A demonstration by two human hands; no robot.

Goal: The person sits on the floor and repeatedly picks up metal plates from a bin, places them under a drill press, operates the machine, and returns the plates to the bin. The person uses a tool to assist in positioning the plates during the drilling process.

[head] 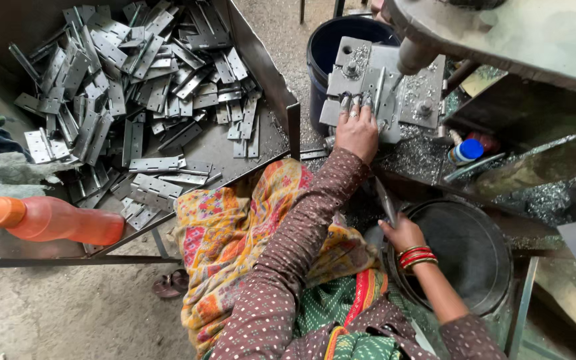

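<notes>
My left hand (pixel 358 130) reaches forward onto the grey metal jig plate (pixel 428 93) of a drilling machine. Its fingertips press down on a narrow steel hinge (pixel 379 87) that lies on the plate, just below the machine's spindle (pixel 413 57). My right hand (pixel 401 232), with red bangles at the wrist, stays close to my lap and grips another flat steel hinge (pixel 386 202) that points up and away from me. It hovers at the rim of a round dark basin (pixel 495 230).
A big metal tray (pixel 271 70) at the left holds a heap of several steel hinges (pixel 128 87). An orange plastic bottle (pixel 51 220) lies on the tray's near edge. A dark blue bucket (pixel 325 47) stands behind the jig. A small blue-capped bottle (pixel 465 151) and metal shavings (pixel 411 153) lie at the machine's base.
</notes>
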